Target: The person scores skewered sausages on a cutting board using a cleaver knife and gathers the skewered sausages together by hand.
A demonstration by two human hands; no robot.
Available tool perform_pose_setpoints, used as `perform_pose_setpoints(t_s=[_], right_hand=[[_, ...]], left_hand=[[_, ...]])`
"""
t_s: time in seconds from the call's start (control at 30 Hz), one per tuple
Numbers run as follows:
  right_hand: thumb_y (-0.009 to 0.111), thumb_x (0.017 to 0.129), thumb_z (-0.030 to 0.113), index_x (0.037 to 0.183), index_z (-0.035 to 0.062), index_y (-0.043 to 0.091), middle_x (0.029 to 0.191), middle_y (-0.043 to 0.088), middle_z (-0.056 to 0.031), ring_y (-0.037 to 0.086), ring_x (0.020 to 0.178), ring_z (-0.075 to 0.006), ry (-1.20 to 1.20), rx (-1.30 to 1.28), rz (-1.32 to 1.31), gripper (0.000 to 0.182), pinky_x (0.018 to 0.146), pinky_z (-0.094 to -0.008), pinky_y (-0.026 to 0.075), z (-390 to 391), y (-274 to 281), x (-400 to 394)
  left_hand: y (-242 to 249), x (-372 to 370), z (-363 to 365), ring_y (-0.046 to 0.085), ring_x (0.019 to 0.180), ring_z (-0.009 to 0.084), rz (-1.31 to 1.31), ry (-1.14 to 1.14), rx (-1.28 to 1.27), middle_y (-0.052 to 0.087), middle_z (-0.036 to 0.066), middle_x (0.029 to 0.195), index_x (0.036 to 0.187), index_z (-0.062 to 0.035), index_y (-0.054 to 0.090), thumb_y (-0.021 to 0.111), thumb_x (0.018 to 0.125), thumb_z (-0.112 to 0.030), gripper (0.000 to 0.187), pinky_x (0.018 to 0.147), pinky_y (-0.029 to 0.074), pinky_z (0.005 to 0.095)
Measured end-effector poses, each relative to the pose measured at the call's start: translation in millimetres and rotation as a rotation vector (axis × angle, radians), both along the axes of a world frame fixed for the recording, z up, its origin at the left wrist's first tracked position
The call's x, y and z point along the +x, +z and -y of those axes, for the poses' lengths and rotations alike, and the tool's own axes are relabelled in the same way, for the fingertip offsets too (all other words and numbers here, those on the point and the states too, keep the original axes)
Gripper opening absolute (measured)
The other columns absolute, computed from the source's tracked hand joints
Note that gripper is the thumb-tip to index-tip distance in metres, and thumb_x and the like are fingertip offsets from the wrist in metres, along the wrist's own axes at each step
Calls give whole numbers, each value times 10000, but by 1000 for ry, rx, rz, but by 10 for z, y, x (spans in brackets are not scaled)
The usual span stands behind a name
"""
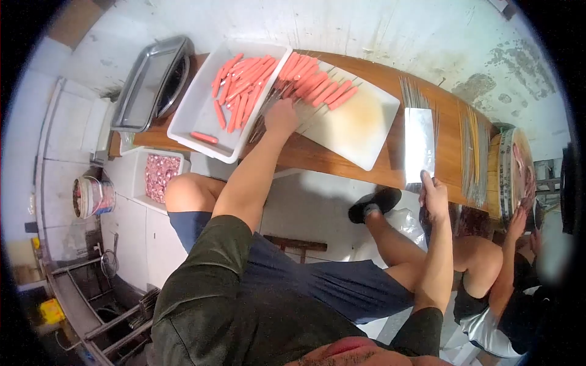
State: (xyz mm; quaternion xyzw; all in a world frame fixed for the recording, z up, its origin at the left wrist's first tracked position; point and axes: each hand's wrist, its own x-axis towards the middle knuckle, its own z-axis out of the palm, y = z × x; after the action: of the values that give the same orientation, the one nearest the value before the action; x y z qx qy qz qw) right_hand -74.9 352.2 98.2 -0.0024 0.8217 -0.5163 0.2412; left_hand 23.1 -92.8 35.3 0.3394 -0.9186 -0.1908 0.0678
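Stained wall (390, 27) backs a wooden table (448, 116). At the left, the left hand (282, 118) is by skewered sausages (318, 86) on the board (366, 113); whether its fingers grip any, I cannot tell. Right hand (433, 196) fingers wrap the cleaver (419, 143), right of the board. Loose sausages (247, 85) fill part of the tub (195, 113).

Glossy metal cleaver (419, 141); smooth brown wooden table (366, 68).

Sausages (245, 88) showing pinkish red, tub (198, 122) white. Board (360, 125) showing yellowish patch on white. Table (447, 131) looking orange-brown. Shorts (329, 287) looking navy. White wall (427, 36) wearing grey blotches.
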Motion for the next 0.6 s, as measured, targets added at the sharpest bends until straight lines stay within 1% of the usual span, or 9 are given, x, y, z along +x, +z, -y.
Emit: perform_pose_setpoints(t_s=[0.03,0.13,0.23,0.3,0.4,0.43,0.53,0.6], right_hand=[[616,957,369,727,80,524,532,470,4,417,399,-97,1,-1,2,380,397,-251,319,-10,-9,-2],[620,954,372,727,80,524,530,471,5,417,400,-95,-1,-8,6,382,395,-248,314,0,38,2],[622,952,378,722,82,521,529,471,4,418,399,-93,3,-27,4,389,390,-249,309,-49,-67,-19],[630,945,391,717,83,514,526,469,3,417,396,-92,19,-31,-7,401,385,-253,306,-61,-83,-26],[611,941,296,753,15,555,545,488,-18,443,427,-105,29,20,-2,343,412,-267,336,-17,66,8],[630,933,297,733,22,563,544,484,-9,444,425,-97,35,24,-16,346,404,-265,327,-13,86,7],[642,931,320,733,30,572,544,476,1,438,421,-92,9,-11,4,359,399,-261,321,47,227,55],[648,928,338,726,36,572,546,474,5,436,423,-90,3,-32,1,372,401,-259,322,10,181,30]], left_hand=[[-26,11,28,624,1000,401,41,22,-24,641,221,1054,1037,-26,631,478,944,-303,330,865,502,493],[-73,19,79,637,990,383,115,-25,-131,642,189,1055,1039,-43,631,501,937,-293,300,858,510,485],[-166,42,72,669,923,363,80,-62,-283,620,162,1056,1004,-47,622,468,923,-201,232,767,539,491],[-239,30,74,668,912,352,118,-40,-314,603,157,1076,1003,-50,623,475,917,-199,227,769,542,489],[-323,5,100,667,898,336,171,-77,-348,588,152,1099,1009,-46,622,485,911,-191,222,767,550,472],[-340,0,109,666,894,330,188,-99,-358,585,150,1105,1011,-44,621,489,910,-188,220,765,554,464],[-403,-26,109,664,883,330,68,-188,-492,593,151,1056,990,-34,613,503,906,-179,201,751,562,438],[-387,-77,81,671,883,344,108,-142,-423,614,171,1022,972,-33,610,500,909,-171,187,753,564,436]])
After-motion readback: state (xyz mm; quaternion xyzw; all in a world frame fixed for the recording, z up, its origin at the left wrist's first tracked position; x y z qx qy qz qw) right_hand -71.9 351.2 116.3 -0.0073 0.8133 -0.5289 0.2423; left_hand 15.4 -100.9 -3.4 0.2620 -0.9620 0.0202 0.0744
